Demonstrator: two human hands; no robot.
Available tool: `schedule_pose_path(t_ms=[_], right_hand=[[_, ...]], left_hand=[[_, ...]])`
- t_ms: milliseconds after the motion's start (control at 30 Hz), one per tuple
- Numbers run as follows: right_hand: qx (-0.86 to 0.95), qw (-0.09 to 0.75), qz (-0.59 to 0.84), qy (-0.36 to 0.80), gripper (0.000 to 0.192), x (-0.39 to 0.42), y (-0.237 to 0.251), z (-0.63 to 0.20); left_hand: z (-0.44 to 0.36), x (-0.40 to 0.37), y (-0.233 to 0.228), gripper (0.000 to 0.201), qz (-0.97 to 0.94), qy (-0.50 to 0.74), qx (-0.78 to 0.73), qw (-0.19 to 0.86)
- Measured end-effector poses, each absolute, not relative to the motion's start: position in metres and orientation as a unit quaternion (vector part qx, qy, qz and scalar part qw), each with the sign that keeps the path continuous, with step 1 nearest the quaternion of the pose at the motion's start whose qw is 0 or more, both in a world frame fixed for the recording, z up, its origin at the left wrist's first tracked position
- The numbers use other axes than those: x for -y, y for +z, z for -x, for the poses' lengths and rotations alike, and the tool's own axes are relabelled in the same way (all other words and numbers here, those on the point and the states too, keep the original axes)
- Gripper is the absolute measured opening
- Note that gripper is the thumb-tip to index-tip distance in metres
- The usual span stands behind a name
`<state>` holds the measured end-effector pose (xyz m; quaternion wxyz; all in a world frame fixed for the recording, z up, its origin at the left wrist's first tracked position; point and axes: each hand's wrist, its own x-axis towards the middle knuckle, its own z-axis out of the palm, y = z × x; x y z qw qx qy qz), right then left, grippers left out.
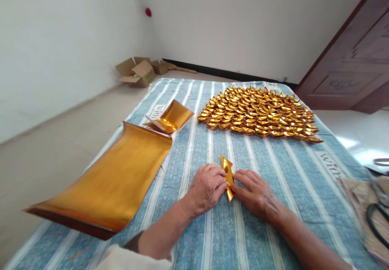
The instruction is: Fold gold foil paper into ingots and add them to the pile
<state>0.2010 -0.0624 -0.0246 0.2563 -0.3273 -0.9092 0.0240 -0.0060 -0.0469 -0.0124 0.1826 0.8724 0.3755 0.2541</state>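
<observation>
In front of me a small piece of folded gold foil paper (230,176) stands lengthwise over the striped cloth, its two pointed ends sticking out at top and bottom. My left hand (208,185) grips its left edge with curled fingers and thumb. From the other side, the fingers and thumb of my right hand (253,191) press on the right edge. The fingertips partly hide its middle. Beyond my hands, many folded gold paper ingots (258,112) lie packed in overlapping rows.
To the left lies a large gold foil sheet (112,176) with curled edges; behind it are smaller gold sheets (174,116). Black-handled scissors (372,221) rest on a beige cloth (355,197) at right. An open cardboard box (141,73) stands on the floor.
</observation>
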Motion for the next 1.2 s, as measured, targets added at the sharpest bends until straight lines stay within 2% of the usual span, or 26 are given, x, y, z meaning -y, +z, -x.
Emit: schedule_pose_path(t_ms=[300,600,933,1200], right_hand=[[0.893,0.293,0.341,0.018,0.017,0.063,-0.028,-0.202],[0.845,0.355,0.387,0.101,0.016,0.058,-0.031,-0.195],[0.799,0.331,0.481,0.145,0.018,0.062,-0.035,-0.185],[0.779,0.334,0.501,0.172,0.018,0.063,-0.033,-0.182]], left_hand=[[0.002,0.046,-0.019,0.004,-0.851,0.277,-0.398,0.203],[0.002,0.043,-0.013,0.004,-0.834,0.263,-0.42,0.241],[0.004,0.04,-0.013,0.013,-0.83,0.26,-0.416,0.264],[0.006,0.041,-0.006,0.018,-0.832,0.241,-0.415,0.277]])
